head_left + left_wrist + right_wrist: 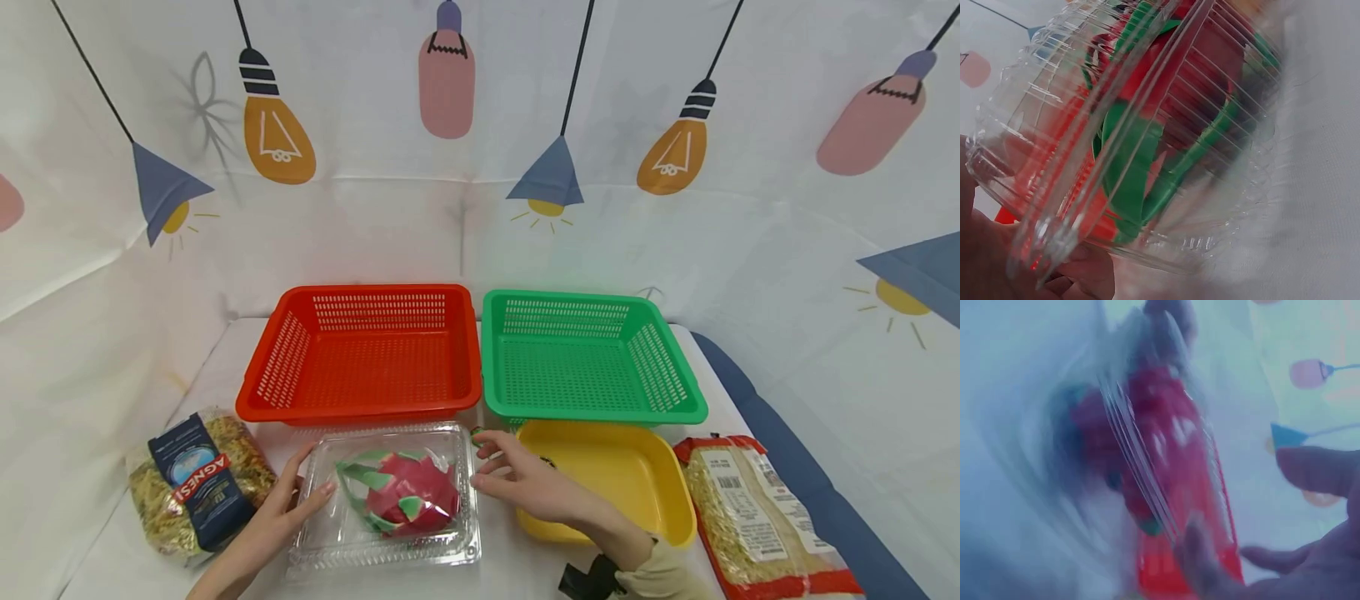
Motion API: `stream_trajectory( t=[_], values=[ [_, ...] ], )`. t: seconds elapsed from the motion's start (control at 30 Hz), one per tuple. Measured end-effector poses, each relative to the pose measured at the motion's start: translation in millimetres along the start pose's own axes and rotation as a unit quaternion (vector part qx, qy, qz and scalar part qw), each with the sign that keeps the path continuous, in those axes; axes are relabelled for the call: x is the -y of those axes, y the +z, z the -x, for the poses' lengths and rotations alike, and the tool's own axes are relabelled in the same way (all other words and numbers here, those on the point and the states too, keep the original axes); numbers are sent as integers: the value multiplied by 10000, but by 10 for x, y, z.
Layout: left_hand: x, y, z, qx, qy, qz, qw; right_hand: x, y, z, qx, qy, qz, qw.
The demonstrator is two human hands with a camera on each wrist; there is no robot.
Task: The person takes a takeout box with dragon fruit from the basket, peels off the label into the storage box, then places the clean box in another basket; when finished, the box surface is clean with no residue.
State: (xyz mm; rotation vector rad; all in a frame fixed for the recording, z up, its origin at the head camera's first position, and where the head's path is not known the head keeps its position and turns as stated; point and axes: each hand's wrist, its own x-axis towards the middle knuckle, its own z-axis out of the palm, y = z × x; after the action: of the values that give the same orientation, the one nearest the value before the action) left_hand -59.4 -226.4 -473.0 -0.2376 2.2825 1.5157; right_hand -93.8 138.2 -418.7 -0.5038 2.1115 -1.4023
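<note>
A clear plastic clamshell container [390,557] lies in front of me in the head view. Inside it, visible through the lid, is a red dragon fruit [415,493] with green leaf-like tips. My left hand [276,518] grips the container's left edge, its thumb reaching over the lid. The left wrist view shows the ridged rim running between that hand's thumb and fingers. Beside the right edge is my right hand [534,482], fingers loosely bent and thumb spread apart from them. Its fingertips are right at the container's side, and nothing is held in it.
Behind stand a red basket [360,413] and a green basket [592,414]. A yellow basin [678,500] sits to the right, partly behind my right forearm. A pasta bag [202,483] lies at left, and another red-edged bag [757,508] of pale contents at far right.
</note>
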Motion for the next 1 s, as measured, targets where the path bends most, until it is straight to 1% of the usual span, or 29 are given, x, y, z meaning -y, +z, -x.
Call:
stream_trajectory(
  t=[0.17, 0.33, 0.5, 0.57, 0.77, 0.8, 0.93, 1.0],
  values=[
    [3, 16, -12, -23, 9, 56, 10000, -31, 219, -111, -348, -44, 787, 9963],
    [33, 11, 16, -115, 7, 60, 9999, -32, 364, -170, -610, -56, 1329, 9892],
    [86, 14, 32, -180, 162, 291, 9993, -57, 471, -184, -903, 63, 1393, 9861],
    [102, 19, 29, -230, 205, 310, 9990, -80, 501, -179, -1002, 37, 1415, 9849],
    [120, 37, 62, -626, 99, 203, 9978, -124, 540, -161, -1122, -123, 1248, 9857],
    [118, 44, 67, -706, 126, 208, 9972, -128, 543, -160, -1140, -125, 1198, 9861],
    [106, 54, 78, -868, 138, 184, 9960, -137, 548, -165, -1215, -144, 1070, 9867],
    [96, 54, 88, -882, 138, 182, 9958, -134, 547, -161, -1240, -127, 1010, 9870]
  ],
)
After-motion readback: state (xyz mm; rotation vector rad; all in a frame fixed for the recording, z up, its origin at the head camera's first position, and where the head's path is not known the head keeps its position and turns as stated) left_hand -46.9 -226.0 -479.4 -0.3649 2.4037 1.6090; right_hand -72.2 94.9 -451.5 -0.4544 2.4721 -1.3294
